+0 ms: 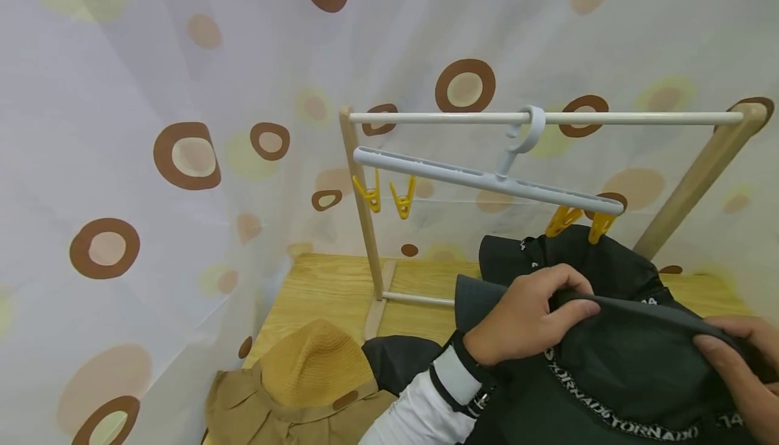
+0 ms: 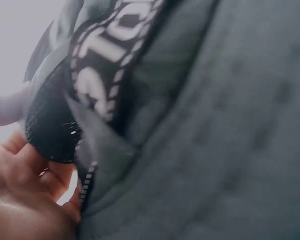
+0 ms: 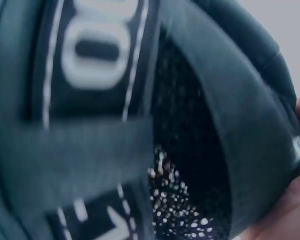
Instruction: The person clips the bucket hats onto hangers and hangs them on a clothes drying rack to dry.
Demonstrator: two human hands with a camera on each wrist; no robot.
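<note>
A dark bucket hat (image 1: 627,357) with a lettered band is stretched between both hands, its crown bunched into a fold along the top. My left hand (image 1: 535,310) pinches that fold between thumb and fingers; in the left wrist view the hand (image 2: 30,195) shows beside the fabric. At the fold's other end my right hand (image 1: 745,364) grips it, partly cut off by the frame edge. Just behind, a second black hat (image 1: 615,266) hangs under a pale hanger (image 1: 450,171), caught by yellow clips (image 1: 602,226) at its right end. Two yellow clips (image 1: 404,198) dangle at the left end.
The hanger hooks over the white rod (image 1: 426,118) of a rack with wooden posts (image 1: 700,178). On the wooden table (image 1: 322,283) lie a tan hat with a pleated brim (image 1: 316,370) and a dark cloth piece (image 1: 402,360). A spotted curtain (image 1: 182,262) surrounds the table.
</note>
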